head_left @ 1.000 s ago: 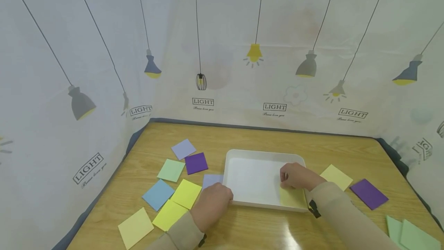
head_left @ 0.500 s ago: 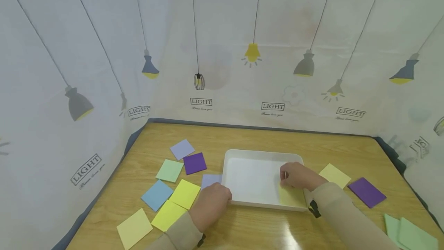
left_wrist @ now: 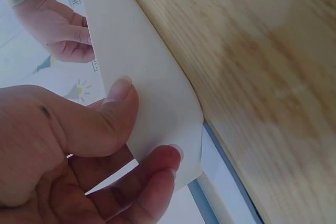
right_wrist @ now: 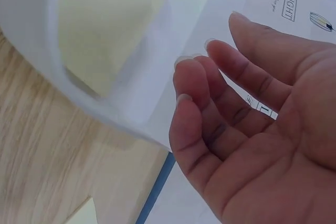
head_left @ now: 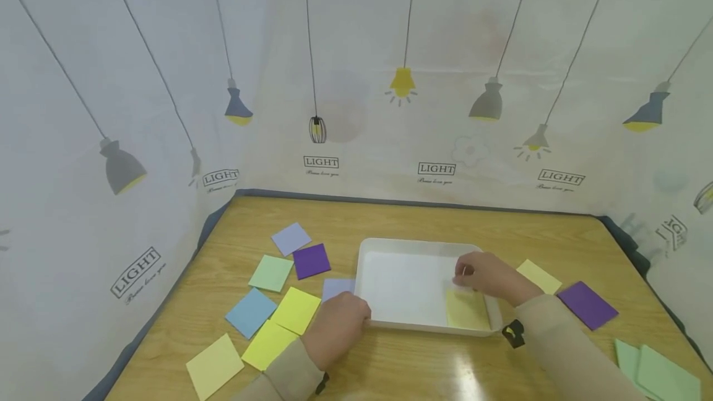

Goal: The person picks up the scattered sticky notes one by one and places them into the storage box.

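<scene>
The right hand (head_left: pixel 492 274), loosely curled, empty, has left the paper (head_left: pixel 466 312) seemingly placed in the tray (head_left: pixel 398 289). The left hand (head_left: pixel 337 328) pinches the tray's wall.

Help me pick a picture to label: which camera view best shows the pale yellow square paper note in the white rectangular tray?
The head view: nearly the whole note shows, in the near right corner of the tray. The right wrist view shows part, cut off at the top; the left wrist view shows none.

Printed wall covering (head_left: pixel 367 30) | boxed "LIGHT" label (head_left: pixel 436 169), repeated | script line (head_left: pixel 322 172) beneath: blurred, seemingly ending "love you"
</scene>
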Motion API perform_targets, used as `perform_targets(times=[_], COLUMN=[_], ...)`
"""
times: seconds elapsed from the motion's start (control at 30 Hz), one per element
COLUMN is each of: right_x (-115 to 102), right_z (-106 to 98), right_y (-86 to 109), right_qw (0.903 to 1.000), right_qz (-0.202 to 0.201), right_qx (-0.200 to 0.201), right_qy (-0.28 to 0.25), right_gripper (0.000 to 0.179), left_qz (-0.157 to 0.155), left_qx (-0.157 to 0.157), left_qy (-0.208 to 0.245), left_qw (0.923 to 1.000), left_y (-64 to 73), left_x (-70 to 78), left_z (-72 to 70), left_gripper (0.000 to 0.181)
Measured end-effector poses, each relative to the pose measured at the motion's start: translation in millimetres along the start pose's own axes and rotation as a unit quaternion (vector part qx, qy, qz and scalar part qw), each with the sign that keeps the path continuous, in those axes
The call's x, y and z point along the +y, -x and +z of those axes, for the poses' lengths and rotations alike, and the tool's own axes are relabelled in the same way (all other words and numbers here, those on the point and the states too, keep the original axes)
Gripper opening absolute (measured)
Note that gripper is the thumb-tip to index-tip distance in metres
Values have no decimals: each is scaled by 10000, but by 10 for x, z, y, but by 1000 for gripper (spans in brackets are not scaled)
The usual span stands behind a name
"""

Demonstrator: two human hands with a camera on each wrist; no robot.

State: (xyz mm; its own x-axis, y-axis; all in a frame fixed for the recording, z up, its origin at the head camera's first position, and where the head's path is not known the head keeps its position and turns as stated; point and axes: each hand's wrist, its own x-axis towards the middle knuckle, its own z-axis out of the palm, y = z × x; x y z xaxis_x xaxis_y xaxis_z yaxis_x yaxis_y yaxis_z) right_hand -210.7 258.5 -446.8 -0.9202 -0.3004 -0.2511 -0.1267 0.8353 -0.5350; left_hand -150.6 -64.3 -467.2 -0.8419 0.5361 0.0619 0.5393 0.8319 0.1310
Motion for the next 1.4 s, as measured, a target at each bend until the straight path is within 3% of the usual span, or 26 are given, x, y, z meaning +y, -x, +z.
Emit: perform_targets(times=[0.33, 0.77, 1.27, 1.4], right_x=[105, 223, 453, 561], right_z=[-159, -161, -151, -164], right_y=[130, 249, 346, 375], right_qw=[9994, 9978, 9974, 9964], right_qz=[-146, -233, 42, 65], right_qx=[148, 321, 612, 847], right_qy=[-290, -528, -375, 11], right_gripper=[21, 22, 18, 14], left_qz=[106, -44, 0, 34], left_qx=[157, -52, -40, -13], left_qy=[-46, 76, 24, 40], left_qw=[9998, 9999, 10000, 10000], left_y=[1, -16, -13, -10], left_x=[-9, 0, -7, -7], left_z=[22, 2, -2, -11], left_gripper=[15, 13, 12, 11])
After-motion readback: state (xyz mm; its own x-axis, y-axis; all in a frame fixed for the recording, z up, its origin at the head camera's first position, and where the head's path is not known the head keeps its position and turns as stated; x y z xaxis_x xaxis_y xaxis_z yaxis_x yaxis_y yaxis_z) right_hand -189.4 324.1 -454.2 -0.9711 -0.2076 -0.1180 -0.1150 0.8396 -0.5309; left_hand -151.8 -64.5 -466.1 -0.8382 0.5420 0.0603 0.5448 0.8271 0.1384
